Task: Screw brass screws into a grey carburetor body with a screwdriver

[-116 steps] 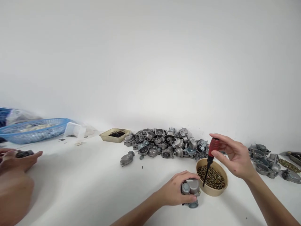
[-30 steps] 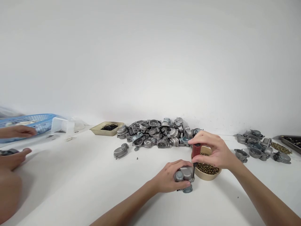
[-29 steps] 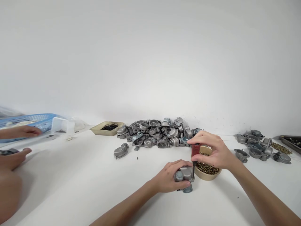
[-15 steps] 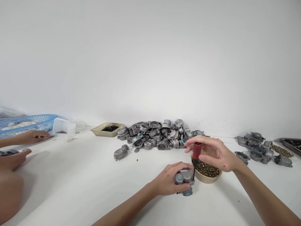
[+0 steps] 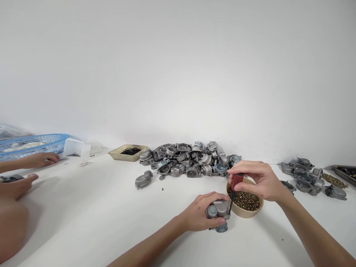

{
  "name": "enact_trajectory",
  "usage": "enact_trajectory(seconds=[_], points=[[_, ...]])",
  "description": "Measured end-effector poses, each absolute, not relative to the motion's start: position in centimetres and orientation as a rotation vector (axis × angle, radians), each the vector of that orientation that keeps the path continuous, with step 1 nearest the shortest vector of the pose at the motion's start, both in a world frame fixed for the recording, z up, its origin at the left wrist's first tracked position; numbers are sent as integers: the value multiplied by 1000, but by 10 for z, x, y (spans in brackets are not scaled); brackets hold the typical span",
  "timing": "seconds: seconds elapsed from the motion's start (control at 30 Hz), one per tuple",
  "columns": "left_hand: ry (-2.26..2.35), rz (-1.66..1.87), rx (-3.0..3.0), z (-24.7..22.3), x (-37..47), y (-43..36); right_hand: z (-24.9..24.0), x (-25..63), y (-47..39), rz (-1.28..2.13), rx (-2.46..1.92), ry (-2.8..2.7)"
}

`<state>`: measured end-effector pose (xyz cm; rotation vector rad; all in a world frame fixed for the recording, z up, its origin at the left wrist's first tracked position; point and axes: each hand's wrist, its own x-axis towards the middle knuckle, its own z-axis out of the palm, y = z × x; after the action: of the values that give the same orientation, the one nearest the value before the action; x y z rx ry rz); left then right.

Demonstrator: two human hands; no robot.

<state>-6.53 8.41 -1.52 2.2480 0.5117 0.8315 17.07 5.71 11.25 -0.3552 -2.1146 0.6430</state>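
My left hand is wrapped round a grey metal carburetor and steadies it on the white table. A screwdriver with a red handle leans slightly to the right, its dark shaft running down to the carburetor's right corner. At that handle my right hand is closed, with fingers and thumb on either side. The screw under the tip is too small to make out. Just behind and to the right stands a round tan bowl full of brass-coloured screws.
Grey metal castings are heaped along the wall, with one loose casting in front. More castings lie at right. A tray holds black rings. At left are a blue basket and a co-worker's hands.
My right hand has closed more firmly round the screwdriver handle, which has moved slightly lower and now tilts to the right. My left hand and the carburetor have stayed put.
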Motion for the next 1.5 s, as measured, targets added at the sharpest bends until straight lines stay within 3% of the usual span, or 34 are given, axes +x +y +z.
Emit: enact_trajectory(seconds=[0.1,0.27,0.47,0.67,0.83,0.97,1.03,1.17,1.23,1.43,1.5], points=[[516,831,2251,-16,-65,84,113,171,56,377,-463,-2159],[524,823,2241,-17,-66,83,116,174,52,840,-371,-2191],[524,818,2242,-16,-65,84,113,170,56,279,-485,-2188],[517,820,2242,-17,-66,85,109,171,56,900,-414,-2127],[530,819,2244,-18,-66,84,106,166,60,241,-494,-2124],[551,788,2251,-16,-65,84,108,167,56,778,-365,-2157],[557,789,2247,-16,-65,84,107,169,55,885,-356,-2129],[519,806,2228,-17,-66,84,104,168,58,328,-461,-2135],[515,811,2226,-16,-66,83,105,166,57,240,-483,-2157],[573,760,2223,-14,-66,83,110,166,52,958,-386,-2143],[571,754,2228,-14,-66,84,109,166,54,889,-383,-2107]])
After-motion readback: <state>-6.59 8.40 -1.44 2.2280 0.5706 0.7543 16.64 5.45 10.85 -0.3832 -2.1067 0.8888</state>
